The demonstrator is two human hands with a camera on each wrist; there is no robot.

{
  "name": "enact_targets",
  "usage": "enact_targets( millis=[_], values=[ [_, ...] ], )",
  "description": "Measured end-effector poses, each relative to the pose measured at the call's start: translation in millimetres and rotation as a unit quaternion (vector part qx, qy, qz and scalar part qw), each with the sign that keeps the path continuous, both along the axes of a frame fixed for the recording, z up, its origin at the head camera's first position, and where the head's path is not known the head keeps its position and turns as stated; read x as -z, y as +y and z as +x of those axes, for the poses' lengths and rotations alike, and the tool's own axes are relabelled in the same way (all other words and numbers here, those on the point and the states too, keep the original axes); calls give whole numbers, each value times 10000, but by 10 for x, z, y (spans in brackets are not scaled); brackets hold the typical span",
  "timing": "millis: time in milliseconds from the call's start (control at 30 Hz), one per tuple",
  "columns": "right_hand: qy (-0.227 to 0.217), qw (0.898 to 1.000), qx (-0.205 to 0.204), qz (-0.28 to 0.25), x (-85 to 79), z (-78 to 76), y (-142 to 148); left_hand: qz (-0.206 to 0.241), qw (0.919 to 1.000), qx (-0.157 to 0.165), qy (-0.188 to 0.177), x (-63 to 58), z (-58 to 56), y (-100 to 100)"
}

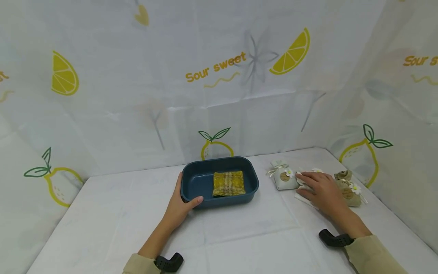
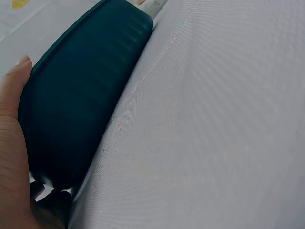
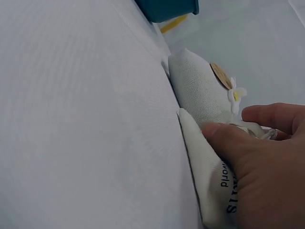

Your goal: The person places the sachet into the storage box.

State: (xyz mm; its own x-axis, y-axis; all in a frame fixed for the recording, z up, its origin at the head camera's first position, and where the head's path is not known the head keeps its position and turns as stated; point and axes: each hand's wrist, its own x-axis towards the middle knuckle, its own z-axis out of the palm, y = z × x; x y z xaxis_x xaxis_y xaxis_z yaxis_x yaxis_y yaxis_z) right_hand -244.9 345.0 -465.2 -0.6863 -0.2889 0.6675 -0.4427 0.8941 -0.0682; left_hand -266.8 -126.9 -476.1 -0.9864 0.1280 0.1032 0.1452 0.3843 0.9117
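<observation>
1. The bin (image 1: 196, 186) sits upright near the far edge of the table (image 1: 246, 243), a little left of the sachets; placed there, it seems within easy reach of both arms.
2. The left hand (image 1: 178, 209) grips the bin's left end: the thumb lies over the near rim, the other fingers wrap the end wall. This hold probably steadies the bin, since thumb and fingers brace two sides at the corner.
3. Inside the bin, the yellow pouch (image 1: 228, 183) lies in the right half, on the side toward the sachets.
4. The right hand (image 1: 325, 192) is over the printed sachet (image 3: 209, 181), which is on the table at right. The thumb touches its near face and the forefinger reaches to the far side, the two set apart with the sachet's upper part between them. I cannot tell whether they pinch firmly; the other fingertips are partly hidden. Reaching from above likely suits a soft thing with neighbours on both sides.
5. The grey sachet (image 1: 286, 183) stands just left of the right hand, its flower and round tag facing near; the brown sachet (image 1: 350, 194) is to the right, partly behind the hand. Ribbon gathers the grey one's neck, presumably to keep its filling in.
6. Another white flower (image 1: 317, 170) shows beyond the knuckles; which sachet bears it is unclear.
</observation>
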Motion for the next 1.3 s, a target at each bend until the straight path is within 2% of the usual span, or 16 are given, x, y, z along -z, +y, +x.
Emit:
enact_targets(
  millis=[133,300,533,700,867,1000,1100,1300],
  values=[
    [26,10000,-33,-79,7,-19,11,-11,10000,-24,2,-5,7,-3],
    [217,9980,-136,-578,-18,-16,-8,-78,10000,-46,-12,-3,14,-2],
    [508,9944,-537,-759,-339,22,-302,-55,10000,-14,39,-9,2,4],
    [590,9873,-1033,-1056,-515,-49,-647,-72,10000,-27,31,-1,0,5],
    [253,9844,-1267,-1192,-646,-172,-1008,-53,10000,-5,46,7,-5,12],
    [-227,9824,-1445,-1164,-705,-280,-1283,-4,10000,-15,66,7,-5,14],
    [-609,9781,-1593,-1190,-709,-359,-1447,-10,10000,-41,70,11,-4,11],
    [-879,9737,-1690,-1250,-681,-484,-1658,-18,9999,-35,107,17,-12,1]
  ],
)
